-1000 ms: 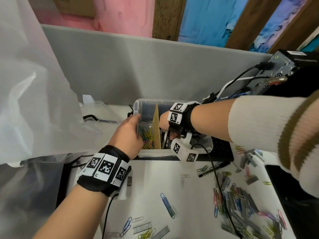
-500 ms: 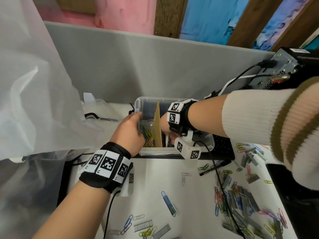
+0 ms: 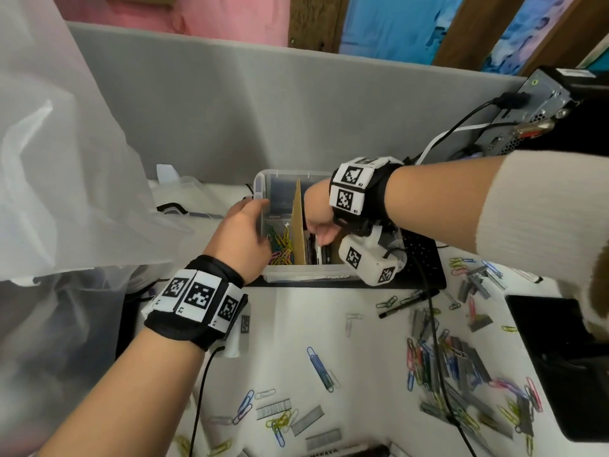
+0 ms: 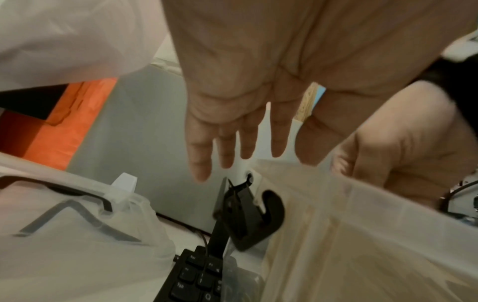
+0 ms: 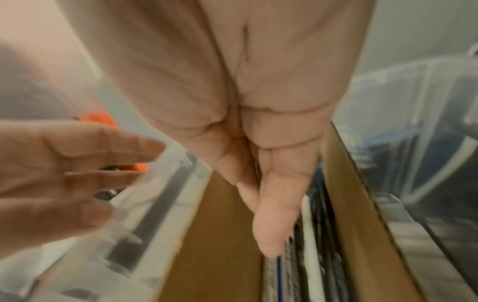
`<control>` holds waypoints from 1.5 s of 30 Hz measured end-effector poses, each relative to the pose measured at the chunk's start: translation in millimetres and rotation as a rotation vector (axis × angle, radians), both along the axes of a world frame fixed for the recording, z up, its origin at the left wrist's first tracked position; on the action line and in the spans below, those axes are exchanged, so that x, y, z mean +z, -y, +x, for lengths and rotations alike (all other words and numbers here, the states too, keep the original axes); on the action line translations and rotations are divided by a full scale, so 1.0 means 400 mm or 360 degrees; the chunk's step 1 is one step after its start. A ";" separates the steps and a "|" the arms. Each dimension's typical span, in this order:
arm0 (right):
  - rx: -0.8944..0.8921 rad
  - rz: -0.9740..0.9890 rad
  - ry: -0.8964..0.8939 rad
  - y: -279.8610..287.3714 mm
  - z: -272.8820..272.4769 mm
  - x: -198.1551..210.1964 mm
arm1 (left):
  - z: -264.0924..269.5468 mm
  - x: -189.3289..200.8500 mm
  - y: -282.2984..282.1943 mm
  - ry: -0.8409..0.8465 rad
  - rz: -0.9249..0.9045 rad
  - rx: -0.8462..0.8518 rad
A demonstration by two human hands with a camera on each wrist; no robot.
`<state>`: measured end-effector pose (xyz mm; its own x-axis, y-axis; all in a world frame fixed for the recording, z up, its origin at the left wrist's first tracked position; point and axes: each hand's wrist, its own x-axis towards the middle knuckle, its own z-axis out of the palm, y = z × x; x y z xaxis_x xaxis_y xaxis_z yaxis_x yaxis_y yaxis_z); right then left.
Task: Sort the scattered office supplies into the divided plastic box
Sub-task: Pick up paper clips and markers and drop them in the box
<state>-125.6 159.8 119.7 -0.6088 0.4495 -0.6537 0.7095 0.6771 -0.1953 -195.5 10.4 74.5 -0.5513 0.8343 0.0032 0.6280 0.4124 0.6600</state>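
One clear plastic box [image 3: 263, 186] sits at the back of the white table [image 3: 296, 324], split by one cardboard divider [image 3: 298, 225]. The left hand [image 3: 239, 239] rests flat and loose on its left wall. The right hand [image 3: 318, 214] reaches into the right part, fingers [image 5: 269, 224] together; it may be pinching something. Many paper clips [image 3: 285, 245] lie in the left part.

Office desk; grey partition [image 3: 263, 103], keyboard [image 4: 196, 277], computer [image 3: 540, 107] with cables.
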 end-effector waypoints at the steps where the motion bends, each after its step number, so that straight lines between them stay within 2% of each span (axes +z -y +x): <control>1: -0.0019 -0.0004 -0.0071 -0.003 0.003 0.010 | 0.003 0.002 0.003 -0.0040 0.0035 0.0014; 6: 0.0054 0.0111 -0.0336 0.040 0.088 0.095 | 0.021 0.042 0.033 -0.0184 0.0344 -0.0030; 9: 0.0016 -0.0128 -0.0382 0.094 0.189 0.112 | 0.048 0.059 0.067 -0.0090 0.0481 -0.0108; 12: 0.0206 -0.0150 -0.0267 0.150 0.286 0.078 | 0.092 0.052 0.109 0.0052 0.0424 -0.0212; 15: 0.0410 -0.0177 -0.0110 0.186 0.355 -0.003 | 0.123 0.018 0.155 0.0138 0.0252 -0.0345; 18: 0.0527 -0.0150 -0.0027 0.212 0.402 -0.090 | 0.139 -0.022 0.202 0.0143 0.0083 -0.0303; 24: 0.0726 -0.0185 -0.0081 0.320 0.480 -0.227 | 0.165 -0.101 0.335 -0.0063 -0.0250 -0.0271; 27: 0.0903 -0.0114 -0.0177 0.367 0.513 -0.277 | 0.163 -0.158 0.424 -0.0110 -0.0537 -0.0309; 30: 0.1071 -0.0092 -0.0258 0.386 0.524 -0.312 | 0.151 -0.190 0.488 -0.0130 -0.0830 -0.0335; 34: 0.1348 -0.0011 -0.0264 0.415 0.529 -0.352 | 0.145 -0.170 0.514 -0.0120 -0.1017 -0.0292; 37: 0.1493 0.0070 -0.0223 0.431 0.527 -0.375 | 0.152 -0.150 0.516 -0.0177 -0.1295 -0.0325; 42: 0.1500 0.0127 -0.0273 0.429 0.517 -0.393 | 0.174 -0.145 0.505 -0.0198 -0.1700 -0.0412; 45: 0.1496 0.0139 -0.0279 0.429 0.518 -0.401 | 0.181 -0.164 0.497 -0.0173 -0.1806 -0.0418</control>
